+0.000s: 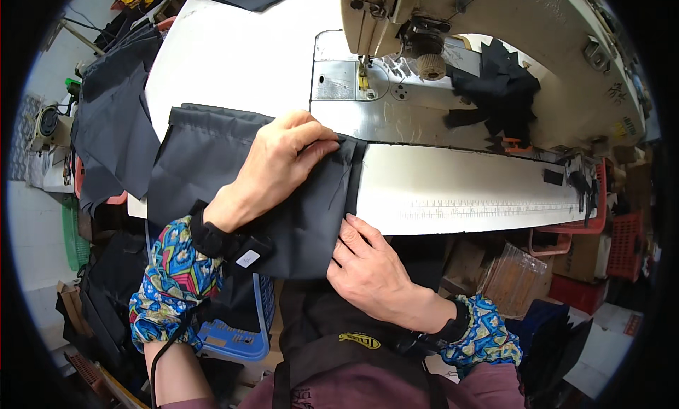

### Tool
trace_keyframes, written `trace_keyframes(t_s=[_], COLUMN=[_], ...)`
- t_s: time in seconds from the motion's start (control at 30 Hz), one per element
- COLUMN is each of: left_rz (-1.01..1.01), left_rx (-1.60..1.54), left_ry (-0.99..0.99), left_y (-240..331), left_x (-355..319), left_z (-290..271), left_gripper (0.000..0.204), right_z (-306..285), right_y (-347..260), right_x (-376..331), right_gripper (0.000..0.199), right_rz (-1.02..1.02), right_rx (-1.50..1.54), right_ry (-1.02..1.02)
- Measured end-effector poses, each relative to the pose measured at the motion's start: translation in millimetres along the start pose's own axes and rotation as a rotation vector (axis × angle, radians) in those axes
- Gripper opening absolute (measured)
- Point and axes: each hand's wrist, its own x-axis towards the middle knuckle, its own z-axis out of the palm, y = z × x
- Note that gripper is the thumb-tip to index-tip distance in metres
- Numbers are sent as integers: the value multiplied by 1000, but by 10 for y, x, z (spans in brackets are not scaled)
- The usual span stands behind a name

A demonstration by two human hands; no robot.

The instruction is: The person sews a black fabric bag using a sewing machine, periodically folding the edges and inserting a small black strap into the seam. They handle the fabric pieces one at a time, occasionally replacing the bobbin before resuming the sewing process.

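A dark grey fabric piece (205, 161), stitched along its top hem, lies over the front edge of the white sewing table (438, 176). My left hand (283, 154) rests on it and pinches its upper right corner between thumb and fingers. Lower down, my right hand (371, 264) grips the right edge of the same fabric, the fingertips against a folded dark strip there. Just beyond the fabric stands the sewing machine (382, 20), its presser foot (363, 77) over the metal plate and apart from the fabric.
Black fabric scraps (502, 91) lie under the machine arm. Dark cut pieces (117, 112) hang off the table's left side. A blue plastic basket (240, 342) sits below the table, with a red basket (626, 246) at the right. A printed ruler (488, 207) runs along the table's front.
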Motion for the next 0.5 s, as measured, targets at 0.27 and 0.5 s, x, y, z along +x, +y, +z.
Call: trace_keyframes(t_s=[0.27, 0.5], left_rz=[-41, -78], left_rx=[-20, 6], left_ry=[-70, -55], left_y=[21, 82], left_x=[103, 137], left_z=[17, 60], left_gripper=[12, 12], right_z=[-70, -25], right_y=[463, 584], right_x=[34, 30], right_gripper=[32, 40], right_rz=[124, 156], right_rx=[164, -60], right_ry=[408, 342])
